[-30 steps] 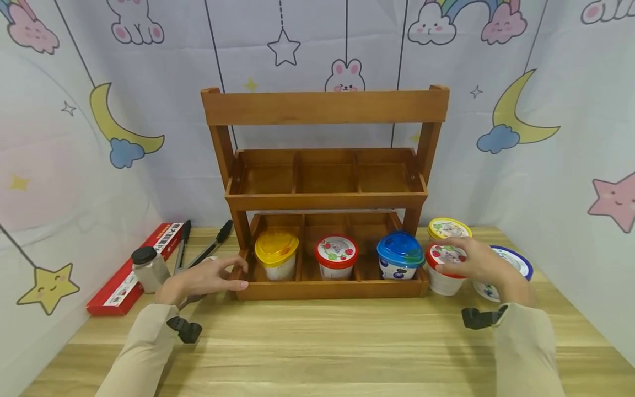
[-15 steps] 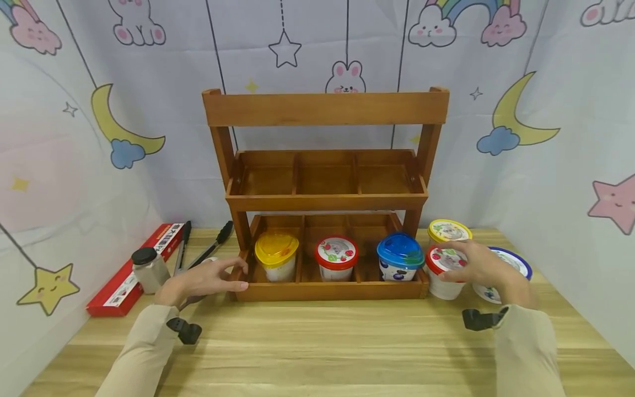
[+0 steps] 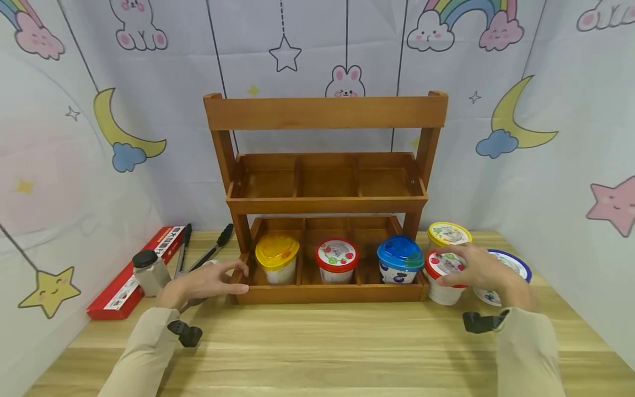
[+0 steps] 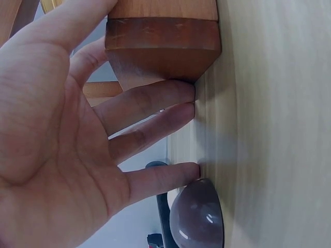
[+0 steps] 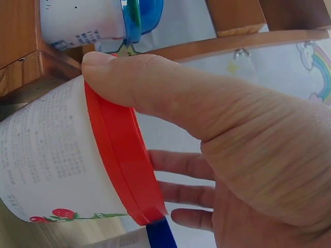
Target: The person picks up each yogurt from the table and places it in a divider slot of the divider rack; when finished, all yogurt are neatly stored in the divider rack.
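A two-tier wooden rack (image 3: pixel 327 296) stands on the table. My left hand (image 3: pixel 205 284) touches its lower left corner, the thumb at the front rail and the fingers spread along the end; the left wrist view shows those fingers (image 4: pixel 150 101) nearly straight. My right hand (image 3: pixel 481 271) holds a white tub with a red lid (image 3: pixel 445 266) just right of the rack. In the right wrist view the thumb lies over the rim of the red lid (image 5: pixel 120 155) and the other fingers are beyond it. The lower tier bears yellow-lidded (image 3: pixel 278 256), red-lidded (image 3: pixel 337 259) and blue-lidded (image 3: pixel 401 259) tubs.
Behind the right hand are a yellow-lidded tub (image 3: pixel 449 234) and a wider tub with a blue rim (image 3: pixel 516 264). At left lie a red box (image 3: pixel 111 309), a black-capped jar (image 3: pixel 150 273) and tongs (image 3: pixel 213 252). A patterned cloth (image 3: pixel 307 60) hangs behind.
The red-lidded tub at my right hand has shifted slightly toward me. My left hand has stayed at the rack's corner. The head view has tipped up a little.
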`<state>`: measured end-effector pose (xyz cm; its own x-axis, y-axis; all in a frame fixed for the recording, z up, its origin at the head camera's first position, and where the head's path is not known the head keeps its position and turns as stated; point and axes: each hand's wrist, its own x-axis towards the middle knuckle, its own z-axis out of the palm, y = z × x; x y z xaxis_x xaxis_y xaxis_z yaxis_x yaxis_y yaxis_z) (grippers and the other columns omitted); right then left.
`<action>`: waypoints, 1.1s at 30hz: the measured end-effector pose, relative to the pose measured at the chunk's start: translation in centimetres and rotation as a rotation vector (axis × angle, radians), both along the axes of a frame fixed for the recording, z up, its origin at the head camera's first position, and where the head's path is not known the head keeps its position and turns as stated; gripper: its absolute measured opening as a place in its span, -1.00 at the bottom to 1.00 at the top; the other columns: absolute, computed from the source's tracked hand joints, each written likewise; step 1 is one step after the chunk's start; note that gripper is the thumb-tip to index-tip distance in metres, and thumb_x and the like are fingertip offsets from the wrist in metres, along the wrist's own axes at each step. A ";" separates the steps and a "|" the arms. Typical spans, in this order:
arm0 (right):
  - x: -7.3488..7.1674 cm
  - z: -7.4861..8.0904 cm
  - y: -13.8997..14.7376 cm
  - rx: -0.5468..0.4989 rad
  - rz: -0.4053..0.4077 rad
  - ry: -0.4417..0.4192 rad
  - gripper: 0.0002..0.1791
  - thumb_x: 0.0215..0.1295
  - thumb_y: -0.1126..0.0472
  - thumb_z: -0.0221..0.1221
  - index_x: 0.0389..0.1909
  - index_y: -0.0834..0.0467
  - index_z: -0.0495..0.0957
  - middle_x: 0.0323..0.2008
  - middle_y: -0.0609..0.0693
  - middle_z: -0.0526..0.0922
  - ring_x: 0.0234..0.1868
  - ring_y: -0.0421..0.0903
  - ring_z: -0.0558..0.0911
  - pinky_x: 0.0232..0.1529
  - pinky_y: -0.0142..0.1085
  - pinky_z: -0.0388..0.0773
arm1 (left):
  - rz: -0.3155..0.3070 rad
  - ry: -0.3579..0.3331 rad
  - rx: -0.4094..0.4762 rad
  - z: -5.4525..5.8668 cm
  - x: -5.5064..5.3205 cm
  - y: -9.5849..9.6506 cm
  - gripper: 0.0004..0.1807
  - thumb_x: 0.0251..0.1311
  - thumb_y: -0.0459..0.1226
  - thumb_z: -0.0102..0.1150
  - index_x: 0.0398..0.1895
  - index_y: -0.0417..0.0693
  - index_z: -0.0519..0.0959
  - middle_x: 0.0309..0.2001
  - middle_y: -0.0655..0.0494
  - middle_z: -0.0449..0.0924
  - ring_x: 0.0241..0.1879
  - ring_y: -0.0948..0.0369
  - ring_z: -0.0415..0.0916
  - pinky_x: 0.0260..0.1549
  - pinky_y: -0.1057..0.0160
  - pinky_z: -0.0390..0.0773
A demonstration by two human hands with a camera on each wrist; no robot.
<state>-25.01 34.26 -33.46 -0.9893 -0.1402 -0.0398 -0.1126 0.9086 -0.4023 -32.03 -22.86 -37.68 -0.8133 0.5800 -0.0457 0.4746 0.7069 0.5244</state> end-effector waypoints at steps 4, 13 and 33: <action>0.1 0.0 0.0 0.014 0.006 0.035 -0.12 0.06 -0.26 0.42 0.33 0.12 0.44 0.30 0.52 0.22 0.20 0.50 0.22 -0.01 0.39 0.38 | 0.000 0.005 0.000 -0.1 0.1 0.0 -0.47 0.29 0.05 0.26 0.17 -0.06 0.46 -0.30 0.11 0.47 -0.47 0.20 0.35 -0.45 0.22 0.32; 0.6 1.0 0.0 0.005 0.006 0.102 -0.12 0.07 -0.22 0.43 0.33 0.15 0.43 0.26 0.50 0.25 0.13 0.45 0.28 -0.15 0.25 0.53 | -0.004 0.004 0.001 0.1 0.3 -0.1 -0.51 0.30 0.04 0.25 0.14 -0.05 0.47 -0.33 0.12 0.47 -0.47 0.21 0.34 -0.47 0.22 0.30; 1.6 3.0 -0.5 -0.011 -0.038 0.201 -0.07 0.02 -0.21 0.46 0.38 0.11 0.39 0.29 0.46 0.19 0.21 0.44 0.16 -0.10 0.28 0.50 | 0.004 -0.003 0.008 0.0 0.2 0.0 -0.49 0.29 0.05 0.27 0.16 -0.04 0.47 -0.16 0.09 0.53 -0.37 0.17 0.39 -0.40 0.19 0.36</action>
